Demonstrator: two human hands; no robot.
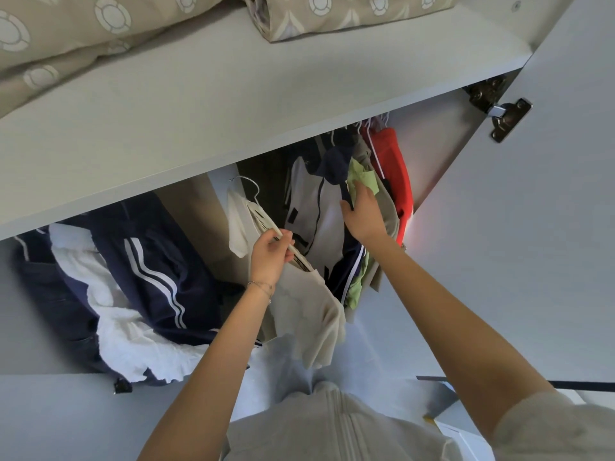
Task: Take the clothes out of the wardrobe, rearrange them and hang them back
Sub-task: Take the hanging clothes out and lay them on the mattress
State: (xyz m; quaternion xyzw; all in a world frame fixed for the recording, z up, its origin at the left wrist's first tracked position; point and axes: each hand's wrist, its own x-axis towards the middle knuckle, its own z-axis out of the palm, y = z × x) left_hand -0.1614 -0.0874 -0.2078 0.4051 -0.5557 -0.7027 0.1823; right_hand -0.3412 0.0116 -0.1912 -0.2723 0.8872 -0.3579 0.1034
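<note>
Inside the open wardrobe, my left hand (pixel 271 252) grips the shoulder of a hanger carrying a cream top (pixel 309 314), whose white hook (pixel 251 188) points up toward the hidden rail. My right hand (pixel 364 214) presses flat against the hanging clothes to the right, on a navy and white jacket (pixel 319 211) and a light green garment (pixel 362 176). Beside them hang a beige garment (pixel 387 201) and a red garment (pixel 397 164). To the left hang a navy striped garment (pixel 156 261) and a white one (pixel 113 314).
A grey shelf (pixel 233 104) above the clothes carries folded patterned beige bedding (pixel 83 31). The wardrobe's right door (pixel 532 227) stands open on a metal hinge (pixel 502 114). A left panel (pixel 40 334) hides part of the clothes.
</note>
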